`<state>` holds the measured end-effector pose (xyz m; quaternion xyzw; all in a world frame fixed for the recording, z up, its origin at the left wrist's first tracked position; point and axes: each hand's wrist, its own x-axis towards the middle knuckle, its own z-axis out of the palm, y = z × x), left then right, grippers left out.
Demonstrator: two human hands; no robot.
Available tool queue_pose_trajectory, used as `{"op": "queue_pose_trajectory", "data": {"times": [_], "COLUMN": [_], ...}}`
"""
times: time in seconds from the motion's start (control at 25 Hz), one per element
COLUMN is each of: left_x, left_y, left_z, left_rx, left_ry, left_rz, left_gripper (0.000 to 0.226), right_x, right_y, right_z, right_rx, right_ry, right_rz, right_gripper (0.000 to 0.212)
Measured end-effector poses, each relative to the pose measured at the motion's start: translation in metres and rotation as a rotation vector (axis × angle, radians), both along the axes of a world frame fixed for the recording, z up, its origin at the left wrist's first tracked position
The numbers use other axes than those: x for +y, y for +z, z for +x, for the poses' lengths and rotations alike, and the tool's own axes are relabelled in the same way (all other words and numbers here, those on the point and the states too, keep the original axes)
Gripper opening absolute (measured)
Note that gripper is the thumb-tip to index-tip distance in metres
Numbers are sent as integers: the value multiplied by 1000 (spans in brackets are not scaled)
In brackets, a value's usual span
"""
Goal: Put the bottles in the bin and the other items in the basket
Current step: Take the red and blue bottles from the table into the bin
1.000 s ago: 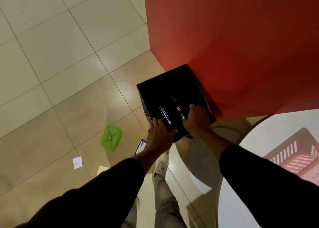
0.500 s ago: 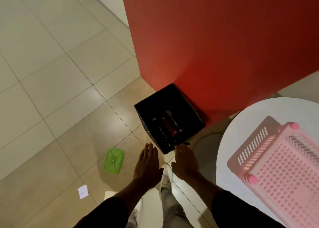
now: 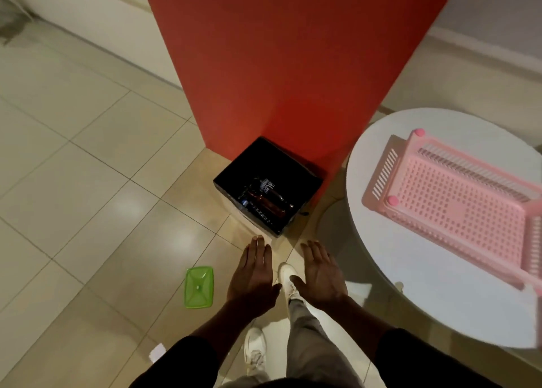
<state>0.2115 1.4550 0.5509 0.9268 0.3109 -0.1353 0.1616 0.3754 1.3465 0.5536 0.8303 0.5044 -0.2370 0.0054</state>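
Floor (image 3: 96,164): pale beige tiles in a grid with thin dark joints; glossy, showing soft reflections of overhead light.
Red pillar (image 3: 281,59): broad matt red column, upright, its base meeting the floor at centre frame.
Wall (image 3: 487,35): light-coloured, running behind the pillar on both sides.
Worktop (image 3: 410,270): round, white, at the right; its near edge is blurred.
Shoes (image 3: 289,282): white; one forward on the tiles, the other (image 3: 254,352) further back at lower centre.
Trousers (image 3: 311,340): grey, one leg seen from above.
Sleeves (image 3: 187,364): dark, along the bottom edge.
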Motion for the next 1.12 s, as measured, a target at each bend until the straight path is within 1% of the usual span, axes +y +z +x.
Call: {"op": "queue_pose_trajectory", "data": {"times": [0.08,0.16,0.2,0.28,0.36,0.4,0.44,0.56,0.64,0.68,0.84,0.88,0.96,1.0,1.12], "left_x": [-16,-32,-34,-51,-70,-70,-81,-125,-160,-162,-240,-240,-294,-307,-369], "left_y": [11,19,17,21,19,17,17,15,15,13,14,13,19,20,31], "left_z": [-20,-37,-41,-51,-52,-53,-52,-48,-41,-42,-29,-30,-21,-21,-19], "left_rx": [1,17,6,18,21,25,19,-4,-28,-45,-40,-11,-2,-4,-26], "left_ry": [-84,-174,-175,-263,-347,-334,-367,-507,-580,-578,-700,-702,-737,-745,-739], "left_rz": [18,40,56,70,61,61,66,70,77,78,59,77,94,88,41], "left_gripper": [102,101,101,100,101,101,102,102,103,103,104,104,104,103,104], "right_x": [-29,-57,-61,-88,-118,-120,-137,-193,-239,-242,-338,-340,-401,-417,-486], "right_y": [8,17,16,22,31,31,32,37,38,37,40,40,42,45,51], "right_z": [-29,-53,-55,-70,-78,-79,-83,-95,-104,-107,-122,-125,-134,-134,-143], "right_rx": [-30,-21,-37,-60,-69,-78,-86,-126,-110,-98,-80,-69,-88,-84,-109], "right_ry": [-56,-121,-121,-198,-266,-256,-279,-393,-484,-491,-660,-677,-726,-735,-782], "right_rz": [18,9,17,28,31,42,43,18,21,17,38,46,70,82,106], "right_gripper": [90,90,90,89,89,89,89,88,87,86,82,83,83,83,82]}}
